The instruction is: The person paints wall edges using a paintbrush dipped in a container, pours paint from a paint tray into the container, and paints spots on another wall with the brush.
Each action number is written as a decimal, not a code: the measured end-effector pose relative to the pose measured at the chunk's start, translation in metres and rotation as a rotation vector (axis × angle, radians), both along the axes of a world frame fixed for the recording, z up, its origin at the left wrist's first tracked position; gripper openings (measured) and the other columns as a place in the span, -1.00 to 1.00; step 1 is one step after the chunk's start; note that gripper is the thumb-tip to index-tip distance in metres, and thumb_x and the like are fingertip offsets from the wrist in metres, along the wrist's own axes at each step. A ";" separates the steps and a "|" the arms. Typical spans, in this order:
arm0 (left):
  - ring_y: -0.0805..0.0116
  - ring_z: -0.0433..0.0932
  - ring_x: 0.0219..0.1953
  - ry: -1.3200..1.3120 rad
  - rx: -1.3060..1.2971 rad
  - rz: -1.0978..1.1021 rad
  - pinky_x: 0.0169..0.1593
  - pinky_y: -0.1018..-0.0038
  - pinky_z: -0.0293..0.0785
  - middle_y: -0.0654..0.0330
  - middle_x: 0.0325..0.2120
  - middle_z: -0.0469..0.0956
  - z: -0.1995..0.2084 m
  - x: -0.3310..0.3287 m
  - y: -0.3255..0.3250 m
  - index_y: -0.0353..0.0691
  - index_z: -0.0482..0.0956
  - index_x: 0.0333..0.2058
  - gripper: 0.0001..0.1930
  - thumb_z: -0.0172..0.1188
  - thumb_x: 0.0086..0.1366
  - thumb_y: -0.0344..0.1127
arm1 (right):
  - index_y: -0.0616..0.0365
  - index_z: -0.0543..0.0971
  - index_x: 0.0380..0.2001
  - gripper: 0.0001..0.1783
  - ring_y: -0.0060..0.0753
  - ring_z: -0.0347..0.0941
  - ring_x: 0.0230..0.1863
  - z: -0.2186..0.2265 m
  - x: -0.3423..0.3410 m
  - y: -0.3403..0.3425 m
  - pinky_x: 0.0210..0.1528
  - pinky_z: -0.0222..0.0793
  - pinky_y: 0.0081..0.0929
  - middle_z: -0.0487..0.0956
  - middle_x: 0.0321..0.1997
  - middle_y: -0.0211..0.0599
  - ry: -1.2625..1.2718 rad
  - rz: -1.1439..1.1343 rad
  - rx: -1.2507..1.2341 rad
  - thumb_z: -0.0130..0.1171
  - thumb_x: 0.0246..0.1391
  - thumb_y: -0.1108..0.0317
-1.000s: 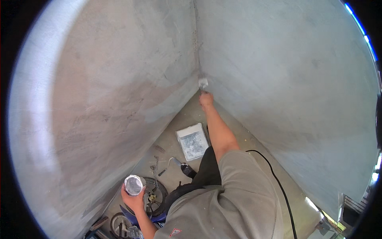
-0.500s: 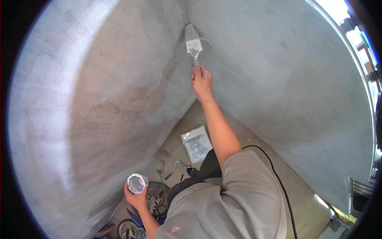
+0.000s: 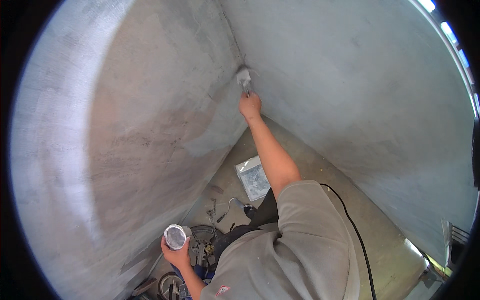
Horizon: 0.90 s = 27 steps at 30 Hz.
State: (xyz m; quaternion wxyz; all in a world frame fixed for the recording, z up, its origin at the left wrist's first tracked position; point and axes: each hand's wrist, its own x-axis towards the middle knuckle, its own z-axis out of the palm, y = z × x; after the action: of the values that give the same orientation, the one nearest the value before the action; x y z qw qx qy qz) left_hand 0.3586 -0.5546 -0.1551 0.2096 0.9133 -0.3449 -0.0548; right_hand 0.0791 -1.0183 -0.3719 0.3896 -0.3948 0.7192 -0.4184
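Note:
My right hand (image 3: 250,105) is closed around the handle of a flat paintbrush (image 3: 244,79), arm stretched forward. The brush points into the corner where the left wall (image 3: 150,110) and the right wall (image 3: 350,85) meet, and its bristle end is at the corner line. Low on the left, my left hand (image 3: 177,256) grips a cup (image 3: 176,237) with a pale rim; greyish-white stuff shows inside it. A patch of paler coating lies on the left wall beside the corner.
On the floor below stands a paint tray (image 3: 255,180) with white residue. Near it lie a paint roller (image 3: 227,210) and a chain (image 3: 212,217). A wheel (image 3: 167,286) stands at the lower left. A black cable (image 3: 357,232) runs past my right side.
My right hand has drawn the brush down along the corner, nearer to me. The view has shifted slightly; my left hand still holds the cup.

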 end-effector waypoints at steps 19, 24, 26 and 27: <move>0.10 0.56 0.12 -0.018 -0.076 0.017 0.25 0.26 0.43 -0.07 0.07 0.57 -0.004 -0.004 0.006 -0.45 0.45 0.17 -0.03 0.72 -0.30 -0.34 | 0.51 0.63 -0.17 -0.53 0.34 0.57 0.03 -0.082 -0.023 0.026 0.12 0.46 0.02 0.64 -0.08 0.34 0.029 0.058 0.271 0.03 0.28 0.19; -0.03 0.57 0.10 -0.061 -0.159 0.006 0.22 0.19 0.44 -0.09 0.04 0.59 -0.014 -0.005 0.009 -0.38 0.49 0.14 -0.03 0.73 -0.35 -0.28 | 0.46 0.65 -0.28 -0.61 0.13 0.64 -0.24 0.020 -0.030 -0.038 -0.21 0.50 -0.07 0.67 -0.30 0.20 -0.003 0.127 0.048 0.02 0.24 0.27; -0.04 0.57 0.11 -0.058 -0.195 0.034 0.22 0.18 0.44 -0.09 0.04 0.59 -0.018 -0.009 0.012 -0.38 0.49 0.13 -0.03 0.73 -0.35 -0.28 | 0.46 0.64 -0.33 -0.62 -0.05 0.64 -0.38 0.080 -0.024 -0.050 -0.37 0.49 -0.17 0.66 -0.40 0.07 -0.166 0.073 -0.048 0.00 0.24 0.29; -0.04 0.57 0.11 -0.062 -0.202 0.050 0.22 0.18 0.44 -0.09 0.04 0.59 -0.016 -0.011 0.012 -0.38 0.49 0.13 -0.03 0.73 -0.35 -0.28 | 0.42 0.63 -0.32 -0.64 -0.34 0.51 -0.54 0.111 -0.030 -0.047 -0.52 0.36 -0.33 0.57 -0.51 -0.16 -0.154 0.081 -0.164 0.00 0.25 0.29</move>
State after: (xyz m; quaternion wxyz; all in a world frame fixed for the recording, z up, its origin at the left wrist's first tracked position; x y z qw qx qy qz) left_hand 0.3471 -0.5429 -0.1713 0.2913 0.8970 -0.3321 0.0138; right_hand 0.0495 -1.0657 -0.2614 0.4263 -0.4208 0.6341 -0.4890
